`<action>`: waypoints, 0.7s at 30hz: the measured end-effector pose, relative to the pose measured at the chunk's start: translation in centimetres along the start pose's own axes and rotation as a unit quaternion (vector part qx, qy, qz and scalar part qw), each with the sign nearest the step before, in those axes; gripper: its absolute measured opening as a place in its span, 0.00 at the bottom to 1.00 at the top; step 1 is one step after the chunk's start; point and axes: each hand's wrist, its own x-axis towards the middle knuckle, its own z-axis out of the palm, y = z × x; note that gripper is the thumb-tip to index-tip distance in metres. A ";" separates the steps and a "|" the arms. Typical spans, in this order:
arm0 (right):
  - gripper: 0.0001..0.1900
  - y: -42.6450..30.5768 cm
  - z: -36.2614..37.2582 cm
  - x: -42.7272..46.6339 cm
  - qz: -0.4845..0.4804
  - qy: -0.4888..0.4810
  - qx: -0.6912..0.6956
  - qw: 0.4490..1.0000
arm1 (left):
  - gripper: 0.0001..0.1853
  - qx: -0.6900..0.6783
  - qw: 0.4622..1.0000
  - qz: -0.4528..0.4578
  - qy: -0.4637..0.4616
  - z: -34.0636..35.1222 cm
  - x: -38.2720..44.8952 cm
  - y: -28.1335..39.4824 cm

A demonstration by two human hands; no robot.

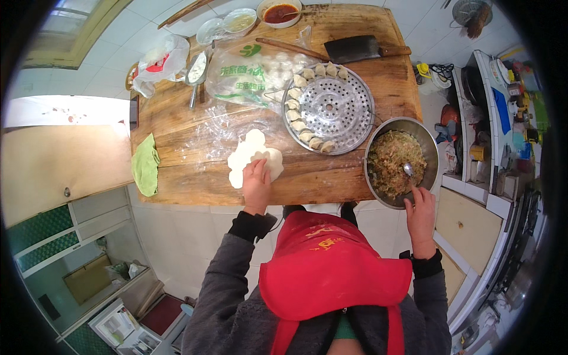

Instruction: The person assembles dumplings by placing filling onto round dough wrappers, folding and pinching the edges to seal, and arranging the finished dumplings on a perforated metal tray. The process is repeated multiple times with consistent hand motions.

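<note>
Several thin white dumpling wrappers [255, 138] lie overlapping near the table's front edge. My left hand [257, 184] reaches over them, its fingertips pinching a wrapper whose shaded edge shows just beyond them. At the right, a steel bowl [432, 146] holds minced filling [392, 155]. A metal spoon [408, 168] rests in that filling, and my right hand [420, 208] grips its handle at the bowl's near rim. Beyond the wrappers, a round perforated steamer tray [350, 106] carries folded dumplings [293, 104] along its left and upper rim, with several at the near edge.
On the wooden table [195, 177] lie a cleaver [353, 49], a rolling pin [288, 48], a printed plastic bag [237, 73] over pale pieces, a flour scoop [197, 69] and a green cloth [145, 166]. A bowl of red sauce [280, 14] stands at the back.
</note>
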 end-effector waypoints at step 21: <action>0.07 -1.8 -2.5 -0.5 0.061 0.024 0.044 0.997 | 0.16 0.091 0.986 -0.089 -0.108 0.4 14.3 -7.3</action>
